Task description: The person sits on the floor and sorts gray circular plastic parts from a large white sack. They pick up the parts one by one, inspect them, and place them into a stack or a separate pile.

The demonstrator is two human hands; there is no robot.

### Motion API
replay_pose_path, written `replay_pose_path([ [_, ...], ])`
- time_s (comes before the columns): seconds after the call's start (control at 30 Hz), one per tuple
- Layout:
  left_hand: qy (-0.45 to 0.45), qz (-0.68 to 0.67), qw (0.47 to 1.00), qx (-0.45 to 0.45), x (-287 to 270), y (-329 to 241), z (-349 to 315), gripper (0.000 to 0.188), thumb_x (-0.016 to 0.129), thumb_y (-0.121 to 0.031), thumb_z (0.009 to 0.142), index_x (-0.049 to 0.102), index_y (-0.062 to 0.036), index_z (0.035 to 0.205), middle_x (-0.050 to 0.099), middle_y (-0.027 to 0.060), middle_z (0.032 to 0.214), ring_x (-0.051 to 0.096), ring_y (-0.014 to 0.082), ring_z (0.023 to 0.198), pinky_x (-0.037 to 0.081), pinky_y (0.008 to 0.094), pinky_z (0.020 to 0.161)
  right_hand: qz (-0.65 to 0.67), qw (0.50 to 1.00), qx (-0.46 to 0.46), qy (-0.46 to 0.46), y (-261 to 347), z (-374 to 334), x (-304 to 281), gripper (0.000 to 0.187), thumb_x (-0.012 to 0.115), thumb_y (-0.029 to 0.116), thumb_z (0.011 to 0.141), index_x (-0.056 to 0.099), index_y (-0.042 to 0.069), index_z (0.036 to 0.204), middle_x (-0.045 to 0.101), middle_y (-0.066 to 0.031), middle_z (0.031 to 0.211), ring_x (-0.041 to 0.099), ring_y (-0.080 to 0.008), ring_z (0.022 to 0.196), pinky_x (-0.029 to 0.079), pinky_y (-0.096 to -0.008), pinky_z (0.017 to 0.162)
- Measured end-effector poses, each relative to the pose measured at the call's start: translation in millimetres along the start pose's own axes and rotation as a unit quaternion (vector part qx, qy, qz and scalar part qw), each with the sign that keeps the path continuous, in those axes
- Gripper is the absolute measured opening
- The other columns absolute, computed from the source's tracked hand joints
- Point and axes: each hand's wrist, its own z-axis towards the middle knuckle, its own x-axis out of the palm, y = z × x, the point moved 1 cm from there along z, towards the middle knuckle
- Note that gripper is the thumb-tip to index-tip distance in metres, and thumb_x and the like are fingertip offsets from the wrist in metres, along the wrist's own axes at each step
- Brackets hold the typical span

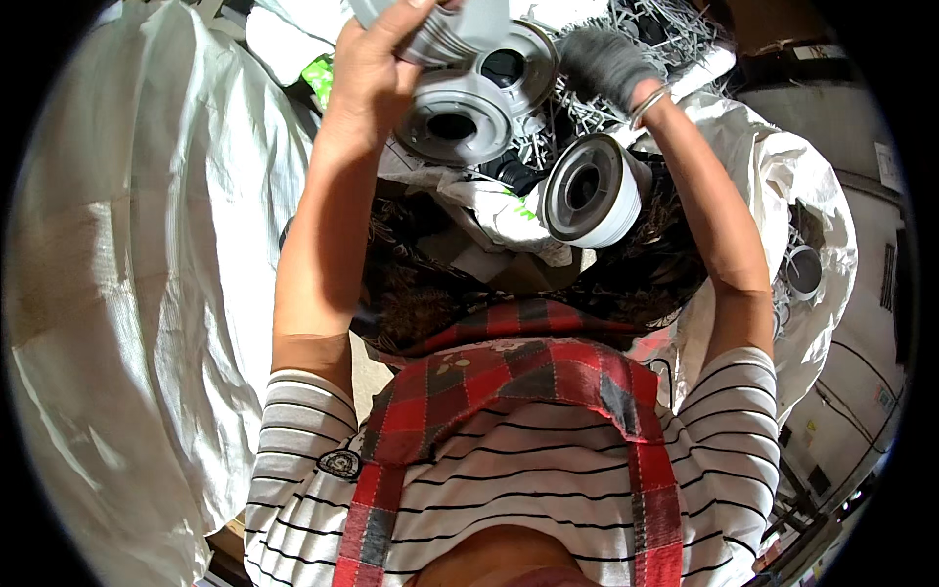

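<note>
My bare left hand (pixel 383 54) is closed on a light-grey ribbed round plastic part (pixel 455 37) at the top edge, its thumb across the part. Just below sits a second grey round part (pixel 416 125) with a dark centre hole, and another (pixel 536 64) leans beside it. My right hand (pixel 606 70), in a dark grey glove, is over a heap of thin grey plastic strips (pixel 685 34); motion smears its fingers. Nearer my lap, a white-grey cup-shaped part (pixel 618 210) rests tilted, its ringed face toward me. A black ribbed piece (pixel 511 171) lies between the parts.
A large white woven sack (pixel 156 245) rises along my left side. On the right, another white sack (pixel 817 171) holds more grey pieces, including a round one (pixel 804 272). Crumpled white sheeting (pixel 509 217) lies under the parts. Cables (pixel 856 416) run along the far right.
</note>
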Motion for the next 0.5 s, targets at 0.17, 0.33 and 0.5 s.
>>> replay_pose_path([
  [0.17, -0.049, -0.035, 0.996, 0.072, -13.5, 2.2, 3.5, 0.026, 0.053, -0.017, 0.091, 0.061, 0.0050, 0.101, 0.064, 0.0122, 0.088, 0.062, 0.0196, 0.079, 0.051, 0.0310, 0.074, -0.138, 0.922, -0.148, 0.329, 68.8, -21.9, 68.0, 0.033, 0.061, 0.020, 0.078, 0.062, 0.007, 0.109, 0.065, -0.0148, 0.104, 0.064, -0.0262, 0.089, 0.051, -0.0335, 0.079],
  [0.33, -0.059, -0.095, 0.988, 0.103, -23.6, 0.8, 11.4, 0.023, 0.061, -0.013, 0.086, 0.060, 0.0048, 0.100, 0.064, 0.0115, 0.091, 0.062, 0.0183, 0.082, 0.050, 0.0309, 0.075, -0.236, 0.878, -0.148, 0.389, 100.0, -16.6, 98.0, 0.033, 0.060, 0.019, 0.079, 0.062, 0.007, 0.110, 0.064, -0.0153, 0.106, 0.064, -0.0255, 0.090, 0.050, -0.0341, 0.080],
  [0.5, -0.153, 0.184, 0.962, 0.133, -29.5, -29.2, -22.8, 0.027, 0.065, -0.018, 0.083, 0.061, 0.0025, 0.100, 0.063, 0.0065, 0.091, 0.058, 0.0142, 0.081, 0.047, 0.0279, 0.074, -0.247, 0.867, -0.187, 0.391, 121.9, -10.5, 94.5, 0.034, 0.060, 0.017, 0.079, 0.061, 0.006, 0.111, 0.063, -0.0158, 0.108, 0.064, -0.0247, 0.092, 0.050, -0.0347, 0.081],
])
